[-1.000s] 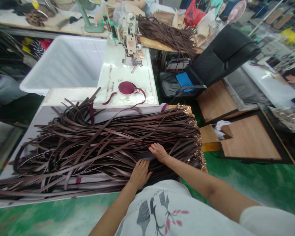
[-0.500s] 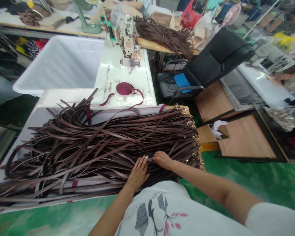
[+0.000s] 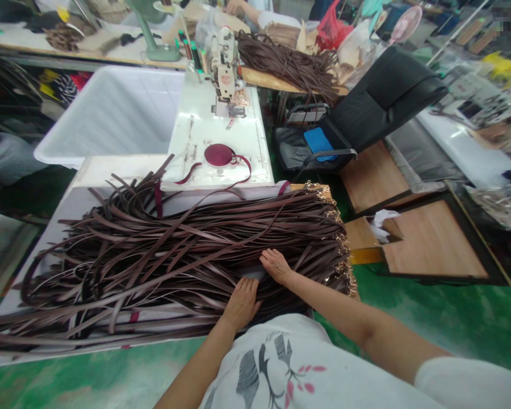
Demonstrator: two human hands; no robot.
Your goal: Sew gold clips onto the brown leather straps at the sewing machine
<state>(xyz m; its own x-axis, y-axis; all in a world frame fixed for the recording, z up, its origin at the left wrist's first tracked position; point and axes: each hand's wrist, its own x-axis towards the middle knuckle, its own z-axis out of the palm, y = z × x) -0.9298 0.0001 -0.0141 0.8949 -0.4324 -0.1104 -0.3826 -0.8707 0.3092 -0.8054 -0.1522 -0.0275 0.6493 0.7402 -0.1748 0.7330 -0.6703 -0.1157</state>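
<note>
Long flat brown straps lie in a thick, tangled layer across the table in front of me. Small gold-coloured metal clasps hang at their right-hand ends. My left hand rests on the near bundle, its fingers bent over the edge of the straps. A little farther away and to the right, my right hand has its fingers curled on the straps of the far bundle. Between the two hands a gap shows a greyish surface below. Both sets of fingertips are partly hidden among the straps.
A sewing machine stands on a white table with a maroon ribbon roll. To its left is a large white bin; to its right, a black chair. More brown straps lie behind, near another person's arm.
My right hand has moved slightly away from me, and the gap between the two bundles is wider. My left hand stays nearly in place, its fingertips now bent down more.
</note>
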